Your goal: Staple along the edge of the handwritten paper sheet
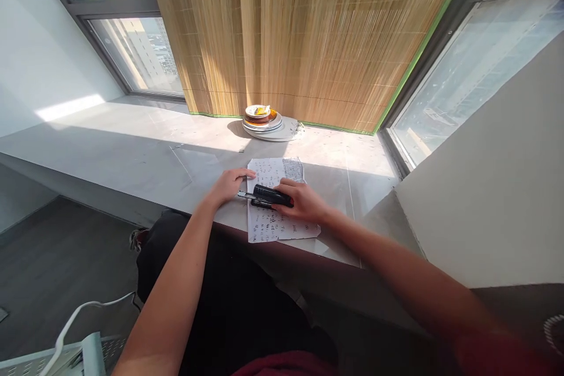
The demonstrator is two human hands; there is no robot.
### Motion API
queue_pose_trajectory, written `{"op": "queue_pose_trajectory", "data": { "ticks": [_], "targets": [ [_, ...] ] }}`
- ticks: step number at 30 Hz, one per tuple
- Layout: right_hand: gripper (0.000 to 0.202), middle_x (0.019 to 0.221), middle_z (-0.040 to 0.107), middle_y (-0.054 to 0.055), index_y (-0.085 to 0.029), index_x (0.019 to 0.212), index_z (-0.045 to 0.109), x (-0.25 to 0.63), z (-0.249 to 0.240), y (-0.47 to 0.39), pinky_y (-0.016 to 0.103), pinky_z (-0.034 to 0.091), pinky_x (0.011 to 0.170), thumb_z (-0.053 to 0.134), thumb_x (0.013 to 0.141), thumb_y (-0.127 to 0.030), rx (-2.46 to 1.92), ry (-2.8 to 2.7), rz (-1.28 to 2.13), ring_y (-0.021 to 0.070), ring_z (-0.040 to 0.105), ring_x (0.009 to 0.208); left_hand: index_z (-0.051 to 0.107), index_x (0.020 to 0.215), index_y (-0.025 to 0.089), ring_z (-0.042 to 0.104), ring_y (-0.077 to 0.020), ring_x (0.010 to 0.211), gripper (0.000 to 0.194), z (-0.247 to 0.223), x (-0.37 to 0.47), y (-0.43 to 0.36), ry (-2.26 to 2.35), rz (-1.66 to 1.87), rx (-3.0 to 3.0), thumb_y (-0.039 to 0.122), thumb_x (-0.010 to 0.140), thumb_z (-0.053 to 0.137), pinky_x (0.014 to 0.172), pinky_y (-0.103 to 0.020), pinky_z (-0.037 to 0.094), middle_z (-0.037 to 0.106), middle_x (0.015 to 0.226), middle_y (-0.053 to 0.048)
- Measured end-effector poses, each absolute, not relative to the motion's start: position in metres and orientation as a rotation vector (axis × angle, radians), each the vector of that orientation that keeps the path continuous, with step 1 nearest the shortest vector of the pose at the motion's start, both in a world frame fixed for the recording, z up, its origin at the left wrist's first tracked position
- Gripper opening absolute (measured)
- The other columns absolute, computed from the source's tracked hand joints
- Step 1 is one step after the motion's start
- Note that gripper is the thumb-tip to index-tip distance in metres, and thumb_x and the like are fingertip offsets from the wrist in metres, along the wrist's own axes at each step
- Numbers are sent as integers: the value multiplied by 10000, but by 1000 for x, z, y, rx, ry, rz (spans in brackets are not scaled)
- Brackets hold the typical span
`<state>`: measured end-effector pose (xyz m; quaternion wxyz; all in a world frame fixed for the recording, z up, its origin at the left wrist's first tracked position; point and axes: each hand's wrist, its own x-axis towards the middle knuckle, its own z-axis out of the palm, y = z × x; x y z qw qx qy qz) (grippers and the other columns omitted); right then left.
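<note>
Sheets of paper with handwriting (264, 230) lie at the front edge of the window sill. My right hand (302, 200) is wrapped round the rear end of a black stapler (267, 194), which rests over the paper and points left. A thin metal part sticks out from the stapler's left end, beside my left hand (230, 185). The fingers of my left hand reach to the paper's left edge; whether they grip anything there is too small to tell.
Stacked plates and bowls (263, 123) stand on a round white board at the back of the sill (123, 155), before a bamboo blind (308, 41). Windows flank the blind. A white cable (73, 323) hangs over a perforated rack (35, 364) at lower left.
</note>
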<state>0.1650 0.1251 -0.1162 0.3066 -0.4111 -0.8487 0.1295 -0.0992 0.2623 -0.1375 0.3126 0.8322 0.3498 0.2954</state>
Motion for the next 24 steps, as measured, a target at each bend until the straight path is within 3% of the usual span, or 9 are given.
{"op": "queue_pose_trajectory", "data": {
  "ticks": [2,6,10,18,24],
  "targets": [
    [192,1008,647,64,-205,1133,698,167,-118,124,299,471,681,674,985,-325,-1041,-2177,246,175,603,795,821,1045,198,669,-310,1259,354,-134,-97,260,954,912,2088,278,881,517,1220,-496,449,768,1236,-80],
    [280,998,658,76,-240,1297,673,176,-122,125,328,464,689,613,1033,-310,-1010,-2082,-145,195,605,817,763,1080,143,737,-319,1131,279,-122,-96,251,882,1146,1567,304,905,616,1079,-517,584,757,1206,-140],
    [336,917,660,62,-264,1395,654,182,-123,126,366,421,696,536,1081,-247,-1014,-2199,-459,200,582,798,745,1137,88,742,-336,1151,292,-113,-98,244,710,864,1200,311,990,629,1104,-474,588,747,1219,-206],
    [359,876,658,38,-264,1388,646,171,-110,118,385,347,676,394,1144,-187,-927,-2456,-492,181,556,773,796,1093,58,723,-293,1207,300,-114,-89,235,691,667,1072,195,1059,532,1206,-378,509,754,1235,-192],
    [339,884,671,37,-262,1358,650,167,-108,117,400,330,667,390,1150,-196,-981,-2424,-450,186,553,776,802,1087,67,702,-316,1246,241,-116,-92,238,623,713,1118,172,1026,594,1241,-421,478,743,1266,-186]
  ]
}}
